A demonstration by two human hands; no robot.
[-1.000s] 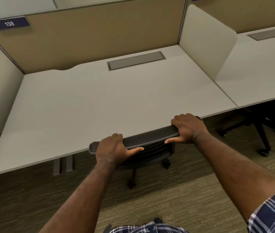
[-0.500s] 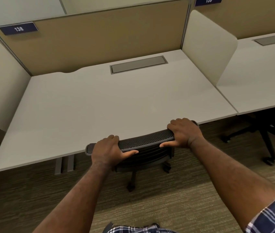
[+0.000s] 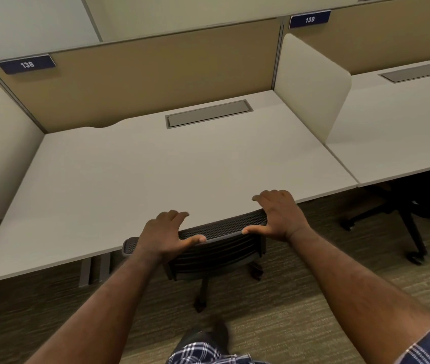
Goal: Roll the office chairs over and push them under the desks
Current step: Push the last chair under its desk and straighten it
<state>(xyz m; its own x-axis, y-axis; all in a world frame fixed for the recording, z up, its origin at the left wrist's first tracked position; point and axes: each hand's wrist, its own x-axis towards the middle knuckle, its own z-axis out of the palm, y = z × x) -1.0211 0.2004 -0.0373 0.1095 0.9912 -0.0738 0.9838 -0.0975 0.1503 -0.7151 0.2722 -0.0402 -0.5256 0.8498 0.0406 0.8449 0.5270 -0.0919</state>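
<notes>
Now the grip is coming off: where both hands were wrapped over the top rail of the office chair [image 3: 221, 229] half a second ago, the fingers are lifting and spreading, so the person appears to be letting go. That suggests this chair is judged to be home, its seat hidden beneath the worktop [image 3: 156, 174] of desk 138 and only the mesh backrest and part of the wheeled base showing at the worktop's near edge.

Left of the backrest's middle, the left hand [image 3: 164, 235] is hovering with fingers [image 3: 174, 215] apart and raised over the worktop edge, while its thumb is still lying along the rail. At the right end of the backrest, the right hand [image 3: 279, 214] is opening the same way, fingers arched clear and thumb stretched along the rail. Both forearms are reaching forward, nearly straight. Further right of the backrest, another chair [image 3: 413, 211] is sitting in shadow under the neighbouring desk.
</notes>
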